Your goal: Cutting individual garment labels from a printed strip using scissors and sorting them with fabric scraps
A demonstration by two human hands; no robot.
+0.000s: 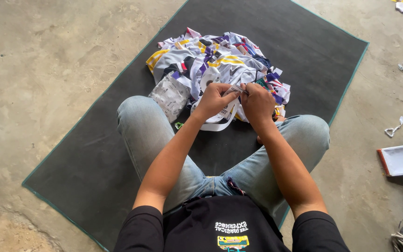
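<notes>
Floor: bare concrete floor (47, 70), mottled grey, fills the frame around the mat.
Mat: dark grey mat (295, 51) with a thin green edge, lying at a slant on the floor; the person sits cross-legged on it in pale blue jeans (145, 130).
Pile: heap of garments (220, 58) on the mat just ahead of the knees, mostly white cloth with yellow, purple, navy and red stripes, crumpled and overlapping.
Packet: clear plastic packet (170, 95) with small dark specks, at the near left edge of the pile, touching the left knee.
Board: flat white board with an orange-red edge (402, 158) on the floor, well apart to the right of the mat.
Scraps: small white scraps (393, 128) on the concrete right of the mat; more cloth bits at the top right corner.
Left hand: left hand (213, 100) raised over the near edge of the pile, fingers curled closed, thumb and forefinger pinching the white strip.
Right hand: right hand (257, 102) just beside the left, knuckles nearly touching, fingers closed on the same strip at its upper end.
Strip: narrow white strip (220, 125) of fabric or tape, held between both hands; it hangs in a loop below them, with a printed tag partly hidden inside the loop.
</notes>
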